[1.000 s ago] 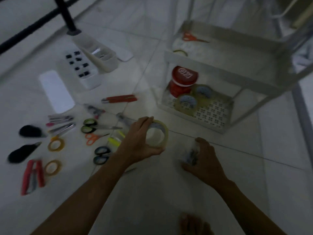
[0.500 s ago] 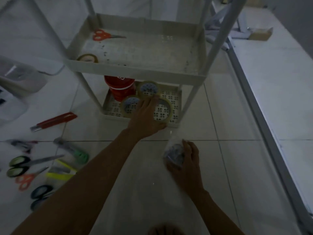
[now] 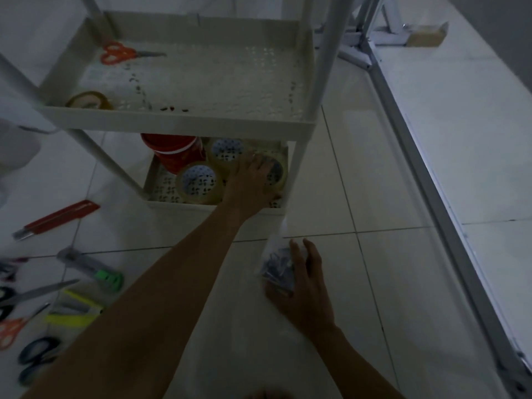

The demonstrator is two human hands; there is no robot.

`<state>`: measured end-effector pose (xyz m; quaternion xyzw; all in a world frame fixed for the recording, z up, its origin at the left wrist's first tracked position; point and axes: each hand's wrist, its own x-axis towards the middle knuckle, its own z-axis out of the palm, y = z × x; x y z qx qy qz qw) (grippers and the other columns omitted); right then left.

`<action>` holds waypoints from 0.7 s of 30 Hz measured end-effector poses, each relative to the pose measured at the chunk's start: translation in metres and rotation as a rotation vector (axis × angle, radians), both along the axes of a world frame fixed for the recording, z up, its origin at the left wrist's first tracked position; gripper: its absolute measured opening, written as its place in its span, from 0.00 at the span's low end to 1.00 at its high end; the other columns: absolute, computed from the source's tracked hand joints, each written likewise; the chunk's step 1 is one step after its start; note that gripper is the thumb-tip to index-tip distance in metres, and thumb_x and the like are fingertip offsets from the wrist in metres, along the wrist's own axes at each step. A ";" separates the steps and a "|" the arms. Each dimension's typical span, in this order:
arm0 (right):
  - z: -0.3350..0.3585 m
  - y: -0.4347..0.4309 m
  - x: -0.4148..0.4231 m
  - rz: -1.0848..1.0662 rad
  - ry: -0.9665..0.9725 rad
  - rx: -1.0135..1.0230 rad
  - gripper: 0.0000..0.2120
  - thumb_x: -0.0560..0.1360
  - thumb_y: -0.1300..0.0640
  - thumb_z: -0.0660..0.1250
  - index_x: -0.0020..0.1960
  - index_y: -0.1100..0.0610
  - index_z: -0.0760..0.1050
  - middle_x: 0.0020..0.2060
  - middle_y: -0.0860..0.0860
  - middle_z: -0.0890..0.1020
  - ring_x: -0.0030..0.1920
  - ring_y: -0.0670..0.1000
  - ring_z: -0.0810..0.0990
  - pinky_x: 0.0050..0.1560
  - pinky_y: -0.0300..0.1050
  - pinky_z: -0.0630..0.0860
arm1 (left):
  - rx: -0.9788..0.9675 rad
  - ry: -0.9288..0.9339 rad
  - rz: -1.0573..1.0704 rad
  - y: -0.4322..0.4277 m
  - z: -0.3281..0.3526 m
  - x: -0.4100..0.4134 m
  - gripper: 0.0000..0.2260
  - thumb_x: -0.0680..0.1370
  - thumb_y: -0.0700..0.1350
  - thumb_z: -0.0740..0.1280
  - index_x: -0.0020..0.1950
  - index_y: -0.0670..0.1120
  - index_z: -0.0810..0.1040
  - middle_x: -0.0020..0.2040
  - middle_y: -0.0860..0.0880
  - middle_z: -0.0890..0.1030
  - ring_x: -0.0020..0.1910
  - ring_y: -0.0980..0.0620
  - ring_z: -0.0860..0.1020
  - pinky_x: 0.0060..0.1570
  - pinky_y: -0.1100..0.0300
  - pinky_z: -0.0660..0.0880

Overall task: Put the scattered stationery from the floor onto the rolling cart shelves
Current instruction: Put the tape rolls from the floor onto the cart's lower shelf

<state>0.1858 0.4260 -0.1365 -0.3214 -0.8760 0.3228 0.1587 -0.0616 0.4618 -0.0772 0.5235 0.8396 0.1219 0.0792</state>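
The white rolling cart stands ahead, with its upper shelf (image 3: 178, 122) above its bottom shelf (image 3: 178, 204). My left hand (image 3: 250, 180) reaches into the bottom shelf and grips a clear tape roll (image 3: 281, 175) that sits at the shelf's right end. Two more tape rolls (image 3: 198, 182) (image 3: 227, 151) and a red tub (image 3: 175, 152) lie beside it. My right hand (image 3: 305, 283) holds a small clear bag of dark clips (image 3: 275, 269) down on the floor tiles, just in front of the cart's right leg.
Orange scissors (image 3: 118, 54) and a brown tape roll (image 3: 87, 100) lie on the upper shelf. On the floor at left are a red cutter (image 3: 57, 216), a grey-green cutter (image 3: 92, 270), a yellow item (image 3: 74, 312) and several scissors (image 3: 37, 292). A metal rail (image 3: 431, 197) runs along the right.
My left hand carried the tape roll from the floor into the bottom shelf's right end. The view swung from the scattered items to the cart. My right hand kept the clip bag.
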 end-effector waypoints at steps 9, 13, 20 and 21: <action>-0.002 -0.001 0.002 0.009 -0.002 0.066 0.48 0.69 0.37 0.71 0.79 0.51 0.51 0.77 0.55 0.53 0.76 0.55 0.58 0.62 0.44 0.71 | 0.270 0.104 -0.104 -0.037 -0.018 0.027 0.11 0.80 0.42 0.61 0.51 0.38 0.80 0.58 0.40 0.78 0.56 0.40 0.76 0.54 0.49 0.74; -0.003 -0.004 0.001 -0.003 -0.024 0.085 0.48 0.69 0.36 0.71 0.79 0.51 0.50 0.77 0.53 0.51 0.76 0.54 0.58 0.62 0.42 0.70 | 0.153 0.050 -0.173 -0.041 -0.019 0.022 0.19 0.82 0.46 0.54 0.62 0.35 0.76 0.66 0.36 0.73 0.65 0.38 0.72 0.67 0.45 0.69; -0.002 -0.005 0.002 -0.001 -0.018 0.074 0.46 0.69 0.38 0.70 0.77 0.57 0.55 0.75 0.55 0.56 0.75 0.55 0.59 0.64 0.43 0.69 | -0.062 -0.006 -0.194 -0.034 -0.005 0.002 0.26 0.82 0.54 0.47 0.71 0.40 0.69 0.76 0.41 0.63 0.74 0.42 0.64 0.73 0.43 0.56; 0.001 -0.005 0.001 -0.004 0.002 0.065 0.45 0.68 0.38 0.71 0.76 0.58 0.56 0.74 0.55 0.58 0.73 0.56 0.61 0.63 0.43 0.70 | -0.023 -0.022 -0.157 -0.040 -0.004 0.002 0.23 0.82 0.53 0.51 0.71 0.41 0.69 0.76 0.41 0.65 0.73 0.41 0.65 0.73 0.43 0.57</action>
